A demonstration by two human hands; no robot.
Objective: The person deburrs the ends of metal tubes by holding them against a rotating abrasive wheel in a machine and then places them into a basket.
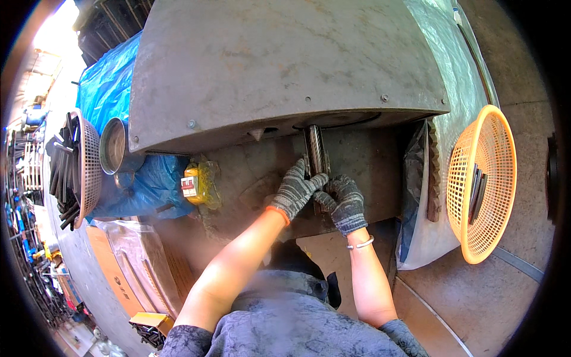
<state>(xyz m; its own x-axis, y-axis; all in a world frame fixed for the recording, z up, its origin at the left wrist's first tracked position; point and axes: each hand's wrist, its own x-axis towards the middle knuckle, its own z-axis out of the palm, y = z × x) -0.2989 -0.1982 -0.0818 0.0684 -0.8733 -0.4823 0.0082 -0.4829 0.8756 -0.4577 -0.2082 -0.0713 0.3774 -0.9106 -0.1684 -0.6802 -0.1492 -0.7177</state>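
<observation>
A shiny metal rod [316,143] points away from me in a narrow holder, its far end under the edge of a large grey metal cover [297,65]. My left hand [296,190], in a grey striped knit glove with an orange cuff, grips the near part of the rod, thumb across it and index finger along its left side. Close on the right, my right hand [343,203] wears a matching glove. Its fingers are curled in beside the rod's near end, and what they hold is hidden. A silver bangle [361,243] circles my right wrist.
An orange plastic basket [498,178] with a few dark rods stands at right. At left, a pale basket [90,172] holds many dark tubes, near a metal can [113,146]. A yellow-wrapped switch box [199,184] sits left of my hands. Cardboard boxes [113,268] lie lower left.
</observation>
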